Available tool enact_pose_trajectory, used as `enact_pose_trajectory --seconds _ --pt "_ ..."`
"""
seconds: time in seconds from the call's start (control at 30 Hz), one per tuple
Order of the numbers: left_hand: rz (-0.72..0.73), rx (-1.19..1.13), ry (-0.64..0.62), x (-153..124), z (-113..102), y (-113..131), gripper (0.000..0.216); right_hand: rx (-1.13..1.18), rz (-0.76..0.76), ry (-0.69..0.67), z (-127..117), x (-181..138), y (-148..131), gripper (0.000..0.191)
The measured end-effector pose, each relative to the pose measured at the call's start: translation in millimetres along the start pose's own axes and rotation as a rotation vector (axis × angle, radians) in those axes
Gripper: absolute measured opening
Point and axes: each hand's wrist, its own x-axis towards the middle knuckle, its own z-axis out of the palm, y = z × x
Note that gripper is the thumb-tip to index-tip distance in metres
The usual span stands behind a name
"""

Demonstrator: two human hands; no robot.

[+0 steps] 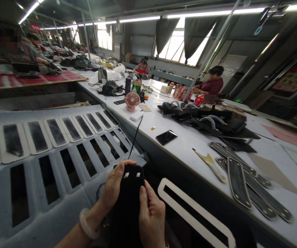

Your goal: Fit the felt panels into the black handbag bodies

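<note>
In front of me, my left hand [113, 187] grips the left edge of a black rounded panel [128, 203], its thumb near the top. My right hand [151, 210] is closed on the panel's right edge, slightly lower. Two small pale tabs [132, 175] show near the panel's top end. Its lower end fades into dark below. Just right of my right hand lies a long off-white frame [195, 210] with a black slot in it. To the left, several off-white framed dark pieces [56, 132] rest in a row on a grey slotted sheet [86, 199].
A white table [179, 165] carries a phone [166, 137], a yellow-handled tool [209, 164], several studded black strips [238, 182] and a heap of black bags [210, 120]. Farther back stands a pink fan [132, 101]. Other people sit at the tables beyond.
</note>
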Motion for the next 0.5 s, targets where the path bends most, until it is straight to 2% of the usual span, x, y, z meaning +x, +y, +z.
enact_pose_trajectory --seconds 0.17,0.33,0.5 --pt "0.004 -0.09 0.004 3.5 -1.7 -4.1 0.055 0.001 -0.015 -0.053 -7.3 4.4 -2.2 0.034" --pt "-0.015 -0.247 -0.11 3.9 -2.9 -5.3 0.06 0.041 0.085 -0.038 -20.7 8.3 5.3 0.045" --pt "-0.032 -0.342 -0.184 -6.8 2.5 -8.7 0.064 -0.046 -0.001 -0.015 -22.7 9.2 19.1 0.046"
